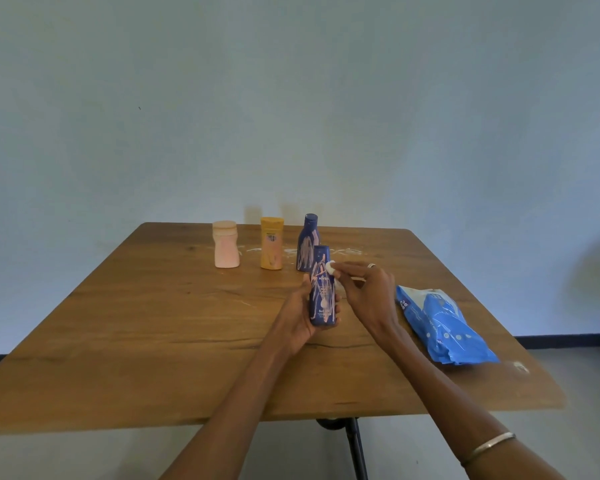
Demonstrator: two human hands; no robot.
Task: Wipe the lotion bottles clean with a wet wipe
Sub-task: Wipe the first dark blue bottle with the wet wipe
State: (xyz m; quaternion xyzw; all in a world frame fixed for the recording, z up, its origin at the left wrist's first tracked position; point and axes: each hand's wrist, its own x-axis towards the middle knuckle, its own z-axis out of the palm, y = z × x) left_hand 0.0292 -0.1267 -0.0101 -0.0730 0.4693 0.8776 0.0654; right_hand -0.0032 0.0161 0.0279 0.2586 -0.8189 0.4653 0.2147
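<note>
My left hand (300,315) grips a dark blue lotion bottle (322,289) streaked with pale lotion, holding it upright above the table. My right hand (368,289) pinches a small bunched white wet wipe (330,267) and presses it against the bottle's upper right side. Three more bottles stand in a row at the back: a pink one (226,249), an orange one (271,243) and a second blue one (306,237), also streaked with lotion.
A blue wet wipe pack (440,323) lies on the wooden table (153,323) to the right of my hands. White lotion smears (343,251) mark the tabletop near the back bottles. A plain wall rises behind the table.
</note>
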